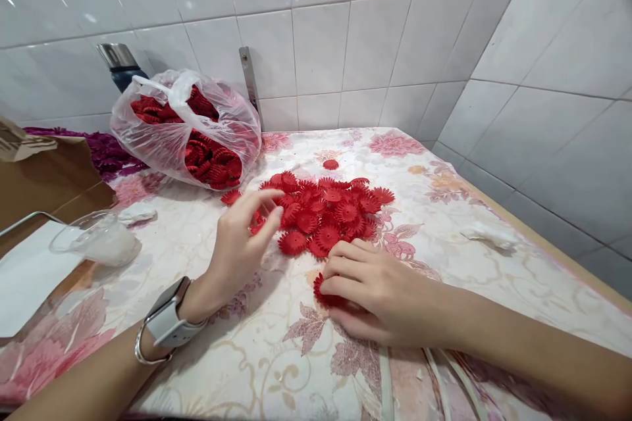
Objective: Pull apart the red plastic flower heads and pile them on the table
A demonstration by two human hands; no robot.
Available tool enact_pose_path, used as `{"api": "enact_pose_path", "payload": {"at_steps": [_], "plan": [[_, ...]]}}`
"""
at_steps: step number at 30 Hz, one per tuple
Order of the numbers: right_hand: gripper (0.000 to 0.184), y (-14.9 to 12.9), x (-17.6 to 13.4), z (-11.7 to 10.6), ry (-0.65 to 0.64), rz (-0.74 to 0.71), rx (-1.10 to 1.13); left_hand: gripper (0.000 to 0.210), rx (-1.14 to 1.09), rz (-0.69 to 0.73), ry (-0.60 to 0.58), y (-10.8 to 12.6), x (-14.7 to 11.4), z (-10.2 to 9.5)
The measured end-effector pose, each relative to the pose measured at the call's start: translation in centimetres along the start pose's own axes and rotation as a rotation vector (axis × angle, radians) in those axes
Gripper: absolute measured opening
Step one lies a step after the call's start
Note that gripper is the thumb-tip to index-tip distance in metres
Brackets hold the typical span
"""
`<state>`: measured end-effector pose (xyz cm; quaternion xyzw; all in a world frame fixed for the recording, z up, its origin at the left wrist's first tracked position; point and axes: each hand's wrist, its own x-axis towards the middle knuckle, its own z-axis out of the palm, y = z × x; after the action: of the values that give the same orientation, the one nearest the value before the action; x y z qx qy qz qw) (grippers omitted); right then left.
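A heap of red fringed flower discs (328, 210) lies on the flowered tablecloth. At its left edge is my left hand (244, 233), thumb and fingertips apart, wearing a watch at the wrist. Some red shows through the gap between thumb and index finger, seemingly discs on the cloth behind. In front of the heap, my right hand (368, 289) is low over the table, its fingers curled onto a single red flower disc (320, 291). The palm side of this hand and part of that disc are hidden.
Behind on the left sits a clear plastic bag (148, 151) filled with red discs, a bottle (123, 66) behind it. Nearer are a cardboard box (49, 174), a clear plastic cup (101, 240) on its side and white paper (34, 276). Tiled walls (320, 46) bound the table.
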<state>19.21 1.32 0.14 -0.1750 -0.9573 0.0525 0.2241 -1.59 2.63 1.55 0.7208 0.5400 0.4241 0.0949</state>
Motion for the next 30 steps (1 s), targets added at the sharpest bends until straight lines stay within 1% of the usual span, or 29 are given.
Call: {"api": "enact_pose_path", "payload": {"at_steps": [1,3,4,5,7,9,12,15,17,19,21,26,30], "plan": [[0.015,0.1,0.0,0.2,0.076,-0.005,-0.02,0.016,-0.021,0.017,-0.065,0.4,-0.3,0.0],[0.019,0.3,-0.1,0.3,0.277,-0.031,-0.042,0.03,-0.075,-0.01,-0.219,1.2,-1.0,0.0],[0.017,0.4,-0.1,0.3,0.369,-0.042,-0.049,0.036,-0.122,-0.045,-0.307,1.5,-1.2,0.1],[0.014,0.5,-0.2,0.2,0.441,-0.047,-0.054,0.036,-0.191,-0.083,-0.398,1.6,-1.3,0.2],[0.009,0.4,-0.2,0.0,0.529,-0.047,-0.059,0.03,-0.371,-0.157,-0.539,1.8,-1.5,0.4],[0.011,0.1,-0.2,0.0,0.563,-0.043,-0.063,0.023,-0.535,-0.226,-0.616,1.7,-1.5,0.6],[0.013,-0.2,-0.1,0.3,0.559,-0.043,-0.056,0.019,-0.65,-0.299,-0.646,1.6,-1.6,0.7],[0.008,-0.2,-0.1,0.6,0.533,-0.016,0.004,0.015,-0.63,-0.289,-0.633,1.5,-1.8,0.8],[0.005,-0.1,-0.1,0.6,0.531,0.043,0.097,0.015,-0.587,-0.261,-0.635,1.4,-1.9,0.8],[0.005,0.0,-0.1,0.5,0.519,0.132,0.205,0.015,-0.565,-0.257,-0.655,1.3,-2.0,0.9],[0.006,0.0,0.0,0.4,0.479,0.224,0.297,0.016,-0.567,-0.269,-0.672,1.3,-2.0,0.9],[0.004,-0.2,0.0,0.0,0.387,0.502,0.543,0.015,-0.519,-0.246,-0.699,1.5,-2.1,0.9],[0.009,0.1,0.0,-0.1,0.293,0.658,0.842,0.016,-0.51,-0.257,-0.697,1.6,-2.1,0.9]]}}
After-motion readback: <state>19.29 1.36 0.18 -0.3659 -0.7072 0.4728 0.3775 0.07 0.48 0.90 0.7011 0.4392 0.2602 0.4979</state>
